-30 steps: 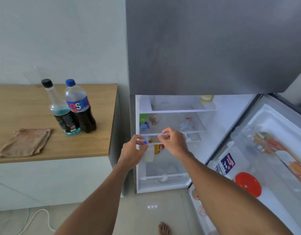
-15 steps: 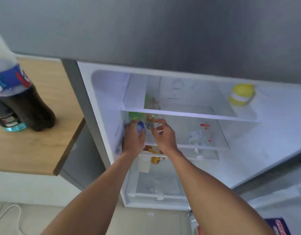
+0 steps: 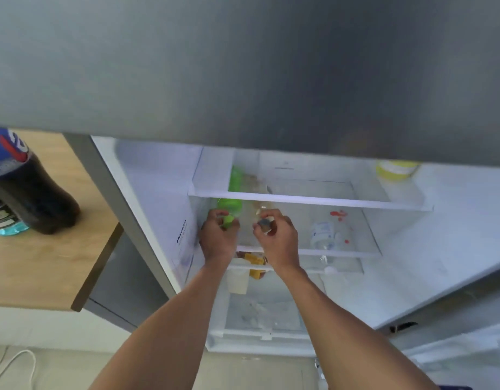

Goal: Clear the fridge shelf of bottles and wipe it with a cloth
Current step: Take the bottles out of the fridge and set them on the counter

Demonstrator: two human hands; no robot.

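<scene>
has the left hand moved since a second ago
Yes. The left hand went from the lower shelf's front edge up and into the fridge, onto the green bottle under the upper shelf.

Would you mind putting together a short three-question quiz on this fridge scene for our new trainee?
1. True or false: both hands are at bottles on the same glass fridge shelf.
2. Which hand has its grip at the green plastic bottle? A) left hand B) right hand
3. Fill in: the dark cola bottle with the blue label stands on the wooden ____.

Key
1. True: the right hand is at the clear bottle with a dark cap beside the green one.
2. A
3. Counter
</scene>
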